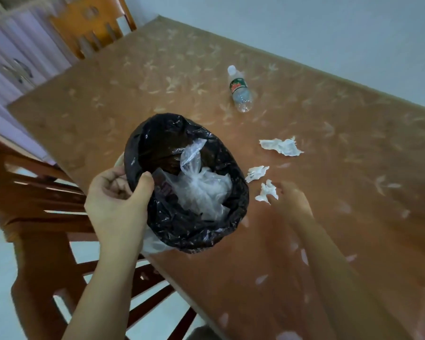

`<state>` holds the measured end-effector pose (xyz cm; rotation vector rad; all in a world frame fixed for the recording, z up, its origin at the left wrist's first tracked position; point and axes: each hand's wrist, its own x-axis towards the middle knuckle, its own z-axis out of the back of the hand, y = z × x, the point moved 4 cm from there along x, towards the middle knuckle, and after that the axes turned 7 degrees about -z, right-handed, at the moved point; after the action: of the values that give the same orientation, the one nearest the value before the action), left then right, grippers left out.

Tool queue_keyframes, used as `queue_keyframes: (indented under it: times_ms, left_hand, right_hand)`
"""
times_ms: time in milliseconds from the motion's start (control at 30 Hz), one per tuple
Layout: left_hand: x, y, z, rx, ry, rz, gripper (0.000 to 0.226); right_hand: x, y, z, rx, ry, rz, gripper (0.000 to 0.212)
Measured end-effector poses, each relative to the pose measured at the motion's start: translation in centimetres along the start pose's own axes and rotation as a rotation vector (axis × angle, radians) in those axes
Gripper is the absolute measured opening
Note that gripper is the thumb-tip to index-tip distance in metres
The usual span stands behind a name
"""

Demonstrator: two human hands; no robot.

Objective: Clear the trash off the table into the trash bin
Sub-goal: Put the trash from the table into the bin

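My left hand (119, 200) grips the near-left rim of a trash bin (206, 231) lined with a black bag, held at the table's left edge. A clear plastic bag (201, 187) lies inside it. My right hand (291, 200), blurred, reaches over the table with its fingertips touching a small crumpled tissue (265, 191); whether it grips the tissue I cannot tell. A second small tissue (255, 173) lies just beyond. A larger crumpled tissue (281, 147) sits farther back. An empty plastic bottle (239, 90) with a red-green label lies on its side at the far middle.
The table (157, 77) has a brown patterned cover. Wooden chairs stand at the left (35, 217) and at the far corner (88, 25). A pale wall runs behind the table's right side.
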<state>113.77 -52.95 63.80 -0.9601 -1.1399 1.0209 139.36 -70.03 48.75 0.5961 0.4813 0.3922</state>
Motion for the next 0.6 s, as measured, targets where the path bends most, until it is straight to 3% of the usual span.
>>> queue_keyframes:
  times_ms: [200,600]
  left_hand:
    - [0.3,0.5,0.5,0.031,-0.016,-0.027,0.026]
    - [-0.3,0.3,0.8,-0.044,-0.010,-0.017,0.022]
  right_hand:
    - [1.7,-1.3,-2.5,-0.099,0.065,-0.062,0.032]
    - [-2.2,-2.8,-2.9,0.017,0.056,-0.102,0.016]
